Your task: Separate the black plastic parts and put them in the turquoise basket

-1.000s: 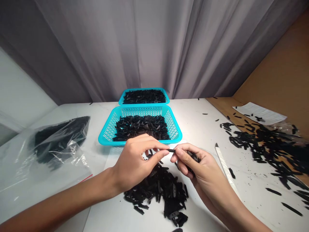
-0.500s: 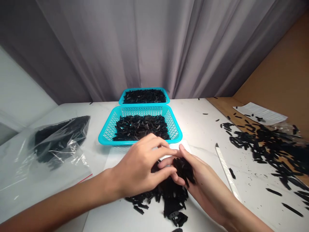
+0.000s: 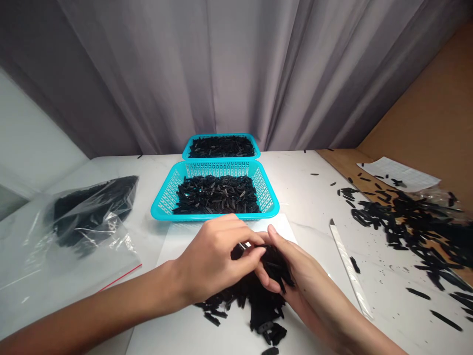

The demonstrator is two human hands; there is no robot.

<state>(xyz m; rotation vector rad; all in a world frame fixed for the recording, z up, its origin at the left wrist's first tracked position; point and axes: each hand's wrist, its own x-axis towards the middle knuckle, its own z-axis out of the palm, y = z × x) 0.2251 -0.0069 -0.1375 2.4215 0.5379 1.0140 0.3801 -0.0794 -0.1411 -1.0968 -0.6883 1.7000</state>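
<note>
My right hand (image 3: 295, 266) is cupped around a handful of small, thin black pieces (image 3: 275, 266), its thumb raised along the far side. My left hand (image 3: 221, 256) reaches across from the left, thumb and forefinger pinched at the near edge of that handful; whatever sits between the fingertips is hidden. Below both hands a loose heap of the same black pieces (image 3: 264, 305) lies on a white sheet (image 3: 166, 315). Just beyond them stands a turquoise basket (image 3: 214, 217), partly filled with black pieces.
A second turquoise basket (image 3: 190, 135), full of black pieces, stands behind the first. To the left lies a clear zip bag (image 3: 99, 231) of dark material. A white-handled craft knife (image 3: 349, 266) rests at right, beside scattered black pieces (image 3: 399, 222) and a paper sheet (image 3: 399, 173).
My left hand has drawn slightly down and back, its thumb and forefinger closing together at the handful. My right hand stays nearly in place, shifted a little left.
</note>
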